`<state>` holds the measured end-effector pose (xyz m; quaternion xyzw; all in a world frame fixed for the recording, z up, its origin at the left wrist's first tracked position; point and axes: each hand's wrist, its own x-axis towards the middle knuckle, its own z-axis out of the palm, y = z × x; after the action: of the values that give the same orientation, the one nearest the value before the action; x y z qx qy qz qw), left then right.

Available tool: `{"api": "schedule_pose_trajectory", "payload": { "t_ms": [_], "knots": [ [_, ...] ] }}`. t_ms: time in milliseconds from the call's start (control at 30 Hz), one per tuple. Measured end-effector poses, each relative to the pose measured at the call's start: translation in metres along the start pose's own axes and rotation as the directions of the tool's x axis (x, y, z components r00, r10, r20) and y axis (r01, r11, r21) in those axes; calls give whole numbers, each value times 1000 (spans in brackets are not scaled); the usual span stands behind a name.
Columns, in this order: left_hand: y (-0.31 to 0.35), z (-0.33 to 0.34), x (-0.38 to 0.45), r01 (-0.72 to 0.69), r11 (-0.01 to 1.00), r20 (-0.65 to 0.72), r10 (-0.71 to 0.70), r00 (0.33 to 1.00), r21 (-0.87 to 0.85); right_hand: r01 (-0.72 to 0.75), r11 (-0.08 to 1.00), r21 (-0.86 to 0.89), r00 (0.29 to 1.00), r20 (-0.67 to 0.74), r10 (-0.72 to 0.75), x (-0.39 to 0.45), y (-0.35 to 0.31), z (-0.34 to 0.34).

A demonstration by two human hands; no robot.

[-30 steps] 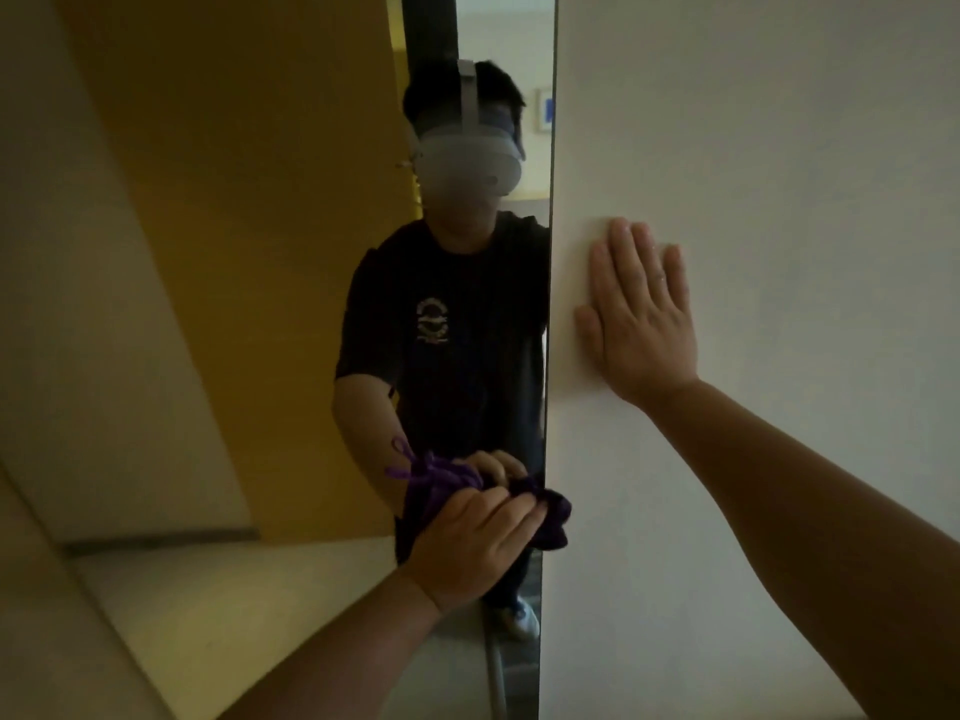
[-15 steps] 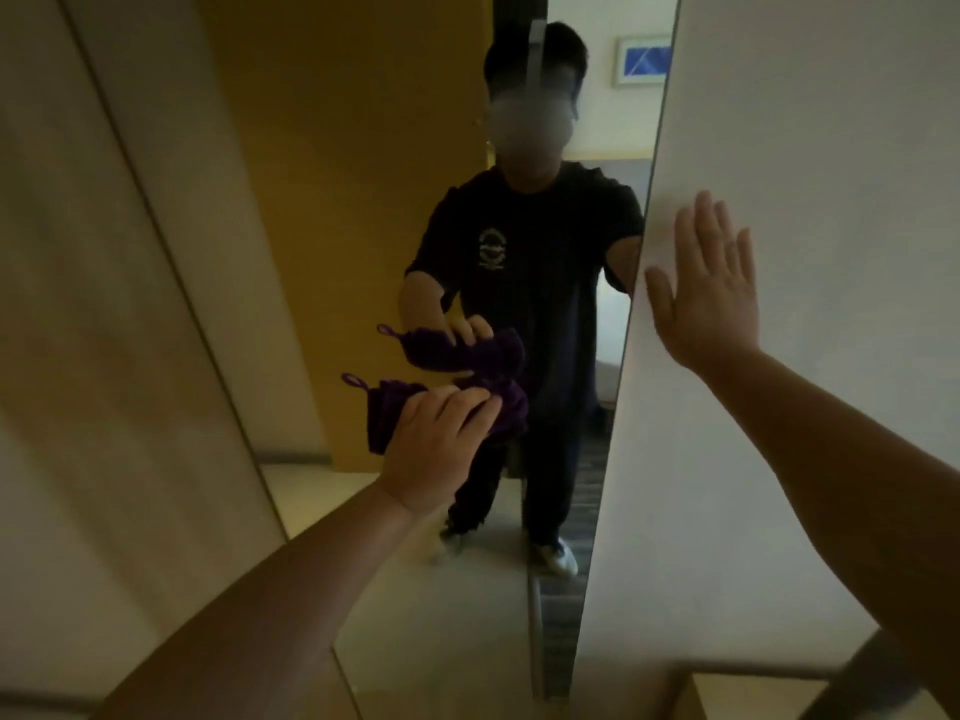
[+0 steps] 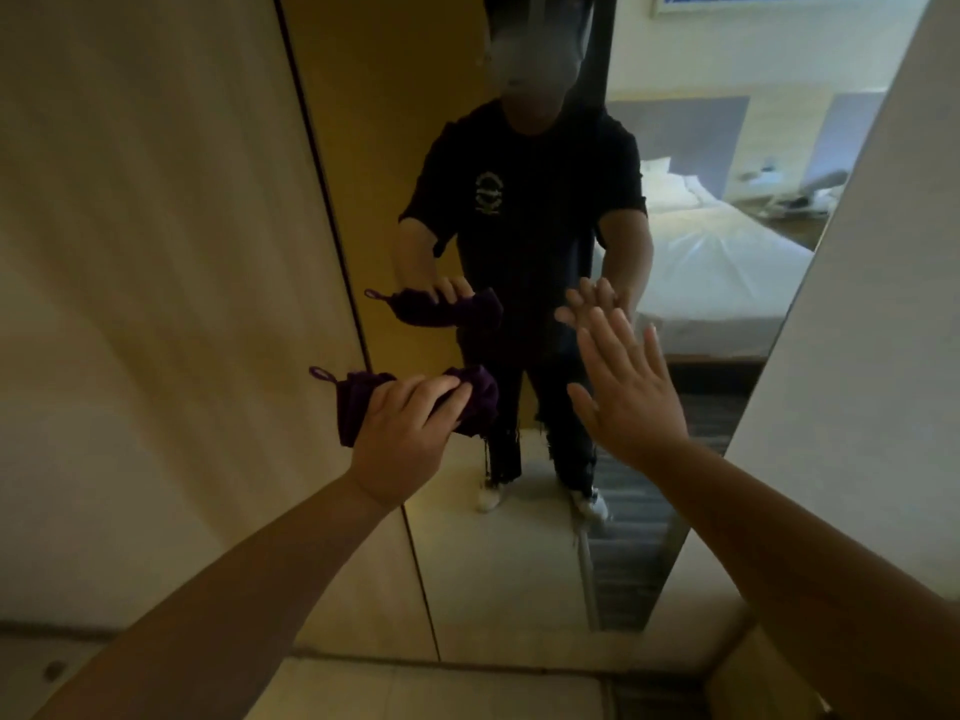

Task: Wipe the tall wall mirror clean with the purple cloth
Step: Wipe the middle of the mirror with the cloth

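- Left hand (image 3: 402,433): my grip here is closed around the purple cloth (image 3: 415,402), fingers curled over the top of the bunched fabric, knuckles toward me.
- Cloth is wadded into a thick roll lying crosswise; a small hanging loop sticks out at its left end. It sits against the tall wall mirror (image 3: 519,563), close to the mirror's left edge and about mid-height in my view.
- Right hand (image 3: 631,392): open, fingers straight and slightly spread, palm toward the glass. It holds nothing. I cannot tell whether the fingertips touch the glass or stop just short of it.
- The two hands are level with each other, near but apart, the right one nearer the mirror's middle.
- Reflection shows the person in a dark T-shirt, dark trousers and white shoes, the cloth and both hands doubled.
- Also reflected: a bed with white covers (image 3: 727,252) toward the mirror's right edge.
- Pale wooden panel (image 3: 156,252) borders the mirror's left edge; a white wall (image 3: 872,304) borders its right.
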<state>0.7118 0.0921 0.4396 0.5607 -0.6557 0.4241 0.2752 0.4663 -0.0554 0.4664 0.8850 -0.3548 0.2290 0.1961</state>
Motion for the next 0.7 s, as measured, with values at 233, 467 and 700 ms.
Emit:
{"api": "schedule_pose_trajectory", "payload": {
  "t_ms": [233,467,700],
  "knots": [
    [-25,22,-35,63,997,-4,-62,998,44,50,997,-50,998,-32,-52,2,-26,22],
    [-25,54,-52,65,997,-96,-60,994,49,84,996,1,973,-216,-82,-1,-23,61],
    [-16,109,-76,37,995,-275,-11,961,92,15,997,-71,935,-353,-39,-15,-15,121]
  ]
}}
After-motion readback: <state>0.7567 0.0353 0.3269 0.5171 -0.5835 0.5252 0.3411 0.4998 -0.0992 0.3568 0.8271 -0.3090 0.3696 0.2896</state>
